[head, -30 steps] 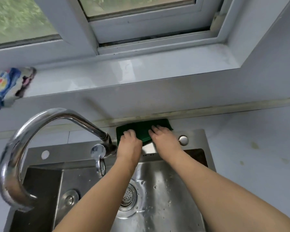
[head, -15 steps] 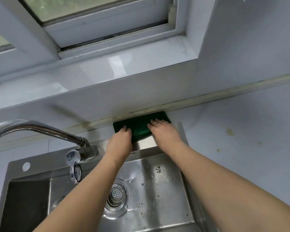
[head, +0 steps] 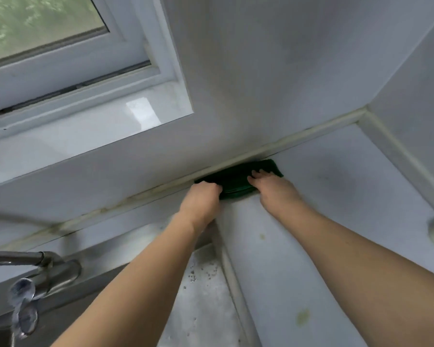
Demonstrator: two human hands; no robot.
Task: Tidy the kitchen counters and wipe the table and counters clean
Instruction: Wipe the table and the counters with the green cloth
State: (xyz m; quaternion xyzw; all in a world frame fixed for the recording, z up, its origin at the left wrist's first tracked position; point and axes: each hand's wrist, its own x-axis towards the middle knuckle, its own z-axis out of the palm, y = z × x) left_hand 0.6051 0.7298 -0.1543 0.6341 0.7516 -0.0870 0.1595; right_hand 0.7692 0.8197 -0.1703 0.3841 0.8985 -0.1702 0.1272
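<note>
Both hands (head: 203, 199) (head: 273, 189) slid cloth (head: 236, 182) right, seemingly past sink (head: 201, 284).

both hands (head: 238, 194) slid green cloth (head: 238, 180) rightward, off sink rim (head: 135, 236), onto counter (head: 336, 196)

Soft daylight came through the window (head: 43, 26), glaring on the sill (head: 138, 113); the faucet (head: 23, 279) was motion-blurred, edges bowed.

Cloth (head: 238, 180) on counter (head: 336, 201), against back wall (head: 261, 96) seam. Left hand (head: 202, 199) on cloth's left end, right hand (head: 273, 187) on right end. Sink (head: 201, 296) left of counter, tap (head: 35, 266) far left. Window (head: 60, 58) above, left.
</note>
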